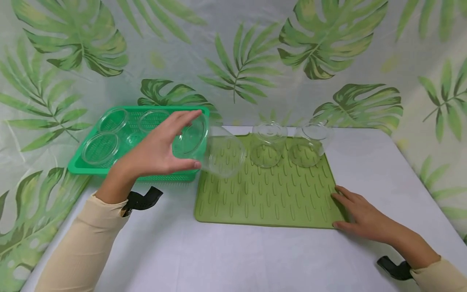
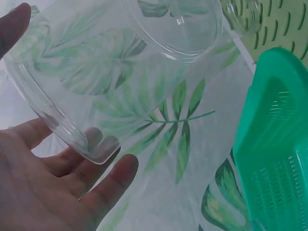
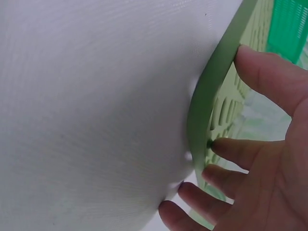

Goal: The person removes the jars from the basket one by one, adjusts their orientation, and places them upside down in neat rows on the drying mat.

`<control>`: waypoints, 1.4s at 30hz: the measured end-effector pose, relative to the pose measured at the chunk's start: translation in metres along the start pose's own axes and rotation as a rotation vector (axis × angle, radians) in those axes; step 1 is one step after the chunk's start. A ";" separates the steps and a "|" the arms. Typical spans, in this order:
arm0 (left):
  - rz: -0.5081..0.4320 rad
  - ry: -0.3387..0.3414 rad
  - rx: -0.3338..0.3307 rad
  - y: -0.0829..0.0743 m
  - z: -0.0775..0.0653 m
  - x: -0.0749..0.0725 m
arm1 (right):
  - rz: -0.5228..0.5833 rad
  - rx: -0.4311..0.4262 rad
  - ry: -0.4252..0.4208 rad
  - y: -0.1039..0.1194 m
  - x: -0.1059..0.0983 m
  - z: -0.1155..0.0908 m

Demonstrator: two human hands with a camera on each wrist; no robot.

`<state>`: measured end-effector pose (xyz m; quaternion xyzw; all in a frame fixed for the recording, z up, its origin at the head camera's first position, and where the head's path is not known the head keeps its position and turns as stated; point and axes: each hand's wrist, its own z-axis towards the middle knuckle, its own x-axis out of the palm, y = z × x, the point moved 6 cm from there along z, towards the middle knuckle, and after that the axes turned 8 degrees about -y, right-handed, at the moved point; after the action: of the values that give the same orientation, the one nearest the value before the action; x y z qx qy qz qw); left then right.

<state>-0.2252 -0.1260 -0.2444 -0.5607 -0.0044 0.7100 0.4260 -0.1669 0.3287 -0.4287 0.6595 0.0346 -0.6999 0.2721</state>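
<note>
My left hand [image 1: 160, 148] holds a clear, see-through cup [image 1: 226, 156] between thumb and fingers. The cup lies tilted on its side in the air, above the left part of a green ridged drying mat [image 1: 262, 202] and the basket's right end. In the left wrist view, the fingers [image 2: 113, 185] spread around one end of the cup. My right hand [image 1: 368, 217] rests its fingertips on the mat's right edge, near the front corner. Two more clear cups, a left one [image 1: 266, 156] and a right one [image 1: 306, 156], stand at the back of the mat.
Left of the mat stands a green perforated basket [image 1: 74, 166] with several clear cups in it. A white cloth covers the table [image 1: 219, 259]. Behind it hangs a leaf-patterned sheet [image 1: 248, 109]. Black straps cross both wrists.
</note>
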 end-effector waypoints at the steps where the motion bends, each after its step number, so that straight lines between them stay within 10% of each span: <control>1: 0.012 0.005 -0.013 0.000 0.002 0.000 | 0.004 0.004 0.006 0.000 0.000 0.000; 19: 0.145 0.194 -0.132 0.013 0.072 0.030 | 0.014 0.059 0.034 -0.008 0.005 -0.002; 42: 0.235 0.341 -0.233 0.055 0.098 0.093 | 0.017 0.062 0.063 -0.006 0.005 0.002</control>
<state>-0.3375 -0.0578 -0.3087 -0.7146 0.0507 0.6444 0.2675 -0.1714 0.3315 -0.4352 0.6898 0.0158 -0.6769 0.2563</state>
